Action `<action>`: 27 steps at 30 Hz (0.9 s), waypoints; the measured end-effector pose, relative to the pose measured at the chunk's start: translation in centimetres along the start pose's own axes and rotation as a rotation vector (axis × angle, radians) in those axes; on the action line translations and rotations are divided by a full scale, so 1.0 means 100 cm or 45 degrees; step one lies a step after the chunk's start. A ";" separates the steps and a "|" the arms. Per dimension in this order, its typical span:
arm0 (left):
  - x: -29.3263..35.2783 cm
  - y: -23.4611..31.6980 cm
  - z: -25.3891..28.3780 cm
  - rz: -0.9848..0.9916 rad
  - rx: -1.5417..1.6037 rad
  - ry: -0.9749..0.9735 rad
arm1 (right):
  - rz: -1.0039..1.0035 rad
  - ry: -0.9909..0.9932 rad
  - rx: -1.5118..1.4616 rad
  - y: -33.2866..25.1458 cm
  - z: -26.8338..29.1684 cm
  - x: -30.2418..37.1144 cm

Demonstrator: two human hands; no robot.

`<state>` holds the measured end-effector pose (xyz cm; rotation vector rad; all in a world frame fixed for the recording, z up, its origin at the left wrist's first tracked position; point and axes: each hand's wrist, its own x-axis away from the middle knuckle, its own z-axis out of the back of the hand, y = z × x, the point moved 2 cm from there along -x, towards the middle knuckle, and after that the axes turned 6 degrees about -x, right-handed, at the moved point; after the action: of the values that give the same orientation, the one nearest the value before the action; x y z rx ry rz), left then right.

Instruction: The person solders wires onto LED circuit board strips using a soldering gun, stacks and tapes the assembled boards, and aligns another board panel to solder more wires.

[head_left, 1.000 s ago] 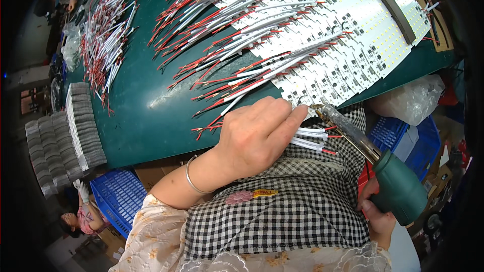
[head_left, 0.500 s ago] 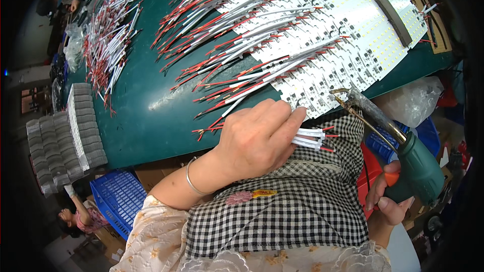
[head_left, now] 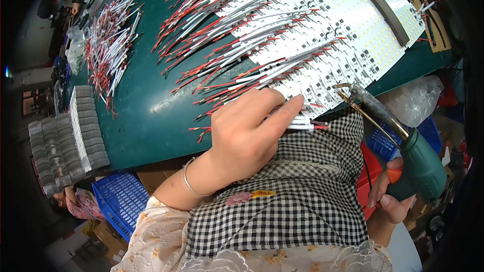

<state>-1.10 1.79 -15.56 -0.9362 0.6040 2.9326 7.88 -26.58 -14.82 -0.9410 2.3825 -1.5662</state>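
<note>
My left hand [head_left: 247, 133] is closed around a small bunch of white wires [head_left: 301, 123] with red ends, over the near edge of the board sheet. Its thumb and forefinger are pinched together at the lower corner of a white LED circuit board sheet [head_left: 327, 78]. Other white and red wires [head_left: 282, 68] lie in rows across that sheet, their ends hanging over the green table. At the right, my right hand [head_left: 393, 204] grips a green soldering gun [head_left: 424, 166] with an orange trigger. The gun's metal tip [head_left: 345, 88] points left, just above or beside the sheet's near edge; contact cannot be told.
A dark bar [head_left: 378, 5] lies across the board sheet. On the green table [head_left: 146, 138] sit a loose wire pile [head_left: 113, 45] and stacked grey ribbed pieces [head_left: 91, 128]. A blue basket [head_left: 121, 199], a clear plastic bag [head_left: 413, 100] and a person [head_left: 85, 204] are beyond the edges.
My left hand has moved up and slightly left with the wire bunch, closer to the board sheet. The soldering gun has barely shifted. The person at lower left has changed posture.
</note>
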 end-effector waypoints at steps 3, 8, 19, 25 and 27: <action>0.000 0.002 -0.001 0.071 -0.061 -0.070 | -0.019 -0.013 0.007 0.000 0.001 0.000; -0.005 0.002 0.003 0.206 -0.106 -0.239 | -0.031 -0.007 0.038 0.001 -0.002 -0.001; -0.005 0.000 -0.002 0.078 -0.042 -0.134 | -0.014 0.039 0.135 0.003 -0.004 -0.004; 0.000 -0.002 -0.005 0.079 -0.039 -0.209 | 0.015 0.057 0.054 0.004 -0.004 -0.003; 0.000 -0.001 -0.005 0.081 -0.053 -0.221 | -0.071 0.028 0.045 0.002 -0.004 -0.003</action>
<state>-0.86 1.68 -15.96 -0.6673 0.5767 3.0509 7.86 -26.07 -14.88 -0.9962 2.3548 -1.6406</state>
